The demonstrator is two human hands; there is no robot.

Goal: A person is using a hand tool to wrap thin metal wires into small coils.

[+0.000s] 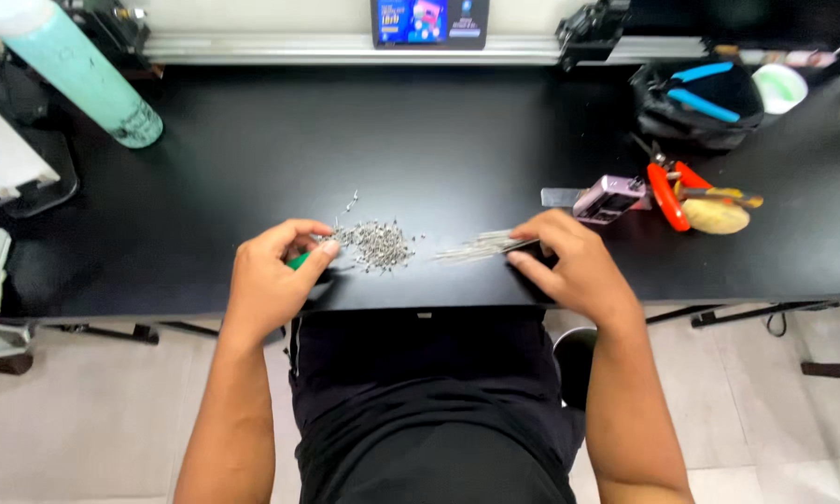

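Note:
My left hand (273, 275) rests on the black table (439, 140) near its front edge, fingers curled around a small green-handled tool (298, 261), thumb and forefinger pinching at the left edge of a pile of small silver metal parts (377, 245). My right hand (569, 261) lies flat-fingered to the right, its fingertips pressing on a bundle of thin silver metal pins (481, 247) that fans out toward the pile. One stray silver part (351, 201) lies just above the pile.
A teal bottle (79, 70) leans at the back left. Red-handled pliers (670, 191), a small lilac device (609, 197) and a yellowish lump (716, 217) lie at the right. A black pouch with blue tools (700, 98) and a tablet screen (429, 22) stand at the back.

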